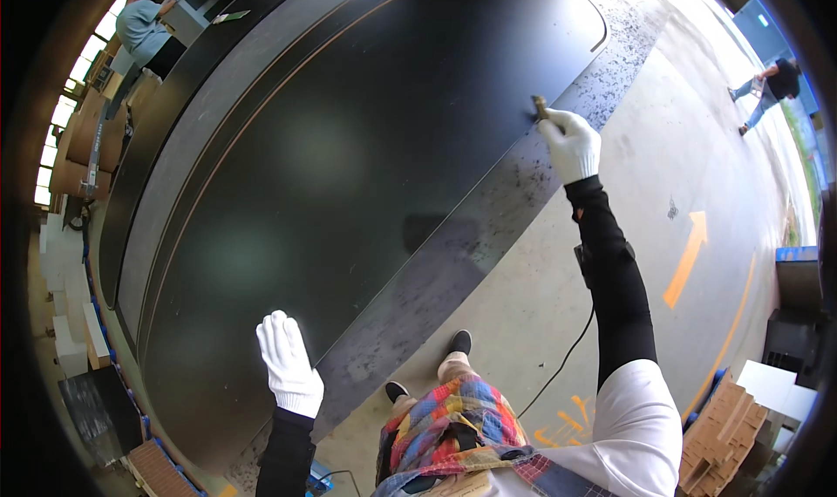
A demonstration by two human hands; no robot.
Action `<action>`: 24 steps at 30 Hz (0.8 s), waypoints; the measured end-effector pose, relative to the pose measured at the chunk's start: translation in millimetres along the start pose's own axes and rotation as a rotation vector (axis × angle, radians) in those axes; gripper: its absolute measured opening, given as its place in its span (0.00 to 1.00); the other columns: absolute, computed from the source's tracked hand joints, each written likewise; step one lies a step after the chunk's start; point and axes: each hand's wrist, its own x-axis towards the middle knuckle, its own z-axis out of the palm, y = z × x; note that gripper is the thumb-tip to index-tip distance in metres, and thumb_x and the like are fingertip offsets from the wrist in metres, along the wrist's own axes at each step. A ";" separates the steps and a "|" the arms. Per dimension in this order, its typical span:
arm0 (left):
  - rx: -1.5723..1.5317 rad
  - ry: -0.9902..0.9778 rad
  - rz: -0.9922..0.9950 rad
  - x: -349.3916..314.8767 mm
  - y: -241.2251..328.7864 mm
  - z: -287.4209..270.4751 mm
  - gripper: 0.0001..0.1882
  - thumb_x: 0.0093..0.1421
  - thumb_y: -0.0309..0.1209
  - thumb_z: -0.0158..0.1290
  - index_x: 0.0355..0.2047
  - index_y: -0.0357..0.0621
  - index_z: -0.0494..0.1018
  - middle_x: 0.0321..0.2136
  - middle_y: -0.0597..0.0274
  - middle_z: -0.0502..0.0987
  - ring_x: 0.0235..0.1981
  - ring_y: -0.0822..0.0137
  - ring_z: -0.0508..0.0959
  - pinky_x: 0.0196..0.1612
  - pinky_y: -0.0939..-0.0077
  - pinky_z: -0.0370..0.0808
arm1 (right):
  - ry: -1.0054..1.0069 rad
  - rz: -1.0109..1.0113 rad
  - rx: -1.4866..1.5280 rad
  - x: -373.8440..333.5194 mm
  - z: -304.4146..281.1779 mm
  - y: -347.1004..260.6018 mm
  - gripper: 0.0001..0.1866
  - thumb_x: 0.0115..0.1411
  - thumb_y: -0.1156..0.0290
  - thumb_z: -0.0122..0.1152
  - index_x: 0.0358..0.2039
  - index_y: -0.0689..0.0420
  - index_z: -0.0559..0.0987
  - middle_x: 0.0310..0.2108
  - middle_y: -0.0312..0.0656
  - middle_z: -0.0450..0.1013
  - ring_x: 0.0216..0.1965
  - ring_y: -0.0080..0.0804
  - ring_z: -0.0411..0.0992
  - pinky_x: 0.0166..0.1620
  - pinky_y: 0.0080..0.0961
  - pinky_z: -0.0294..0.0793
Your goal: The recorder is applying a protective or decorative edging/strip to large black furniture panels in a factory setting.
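A large dark board [331,174] with a smooth, slightly shiny surface stretches out in front of me. My left hand [288,364], in a white glove, lies flat over the board's near left part with its fingers stretched out and nothing in it. At the board's right edge, my gloved right hand [571,144] grips a small brown brush-like tool [540,107]. The tool's dark end meets the edge of the board. Its exact kind is too small to make out.
A grey strip [410,309] strewn with dark flecks runs along the board's edge. A black cable [567,357] trails over the floor. One person [148,30] stands far left, another [767,91] far right. Stacked brown cardboard [722,436] sits at lower right.
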 end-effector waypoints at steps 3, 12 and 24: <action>0.014 -0.005 -0.022 -1.2 -2.8 -0.1 0.43 0.42 0.18 0.55 0.62 0.29 0.55 0.64 0.40 0.57 0.66 0.38 0.56 0.68 0.45 0.54 | -0.001 -0.073 0.075 -4.6 8.9 -13.7 0.09 0.52 0.68 0.64 0.32 0.57 0.84 0.31 0.47 0.79 0.30 0.40 0.78 0.36 0.33 0.77; -0.019 -0.042 -0.064 -6.5 -4.1 2.5 0.45 0.43 0.16 0.50 0.65 0.32 0.50 0.66 0.40 0.53 0.67 0.38 0.53 0.69 0.46 0.51 | -0.230 -0.303 0.029 -31.1 17.9 -49.6 0.07 0.51 0.69 0.65 0.31 0.54 0.83 0.26 0.44 0.77 0.30 0.44 0.76 0.36 0.36 0.77; -0.013 0.000 -0.084 -5.0 -2.9 4.5 0.36 0.49 0.19 0.48 0.62 0.31 0.55 0.62 0.39 0.59 0.63 0.36 0.60 0.65 0.42 0.59 | -0.590 -0.319 0.065 -23.3 14.2 -54.4 0.06 0.50 0.69 0.63 0.31 0.49 0.83 0.24 0.41 0.75 0.31 0.43 0.76 0.34 0.38 0.77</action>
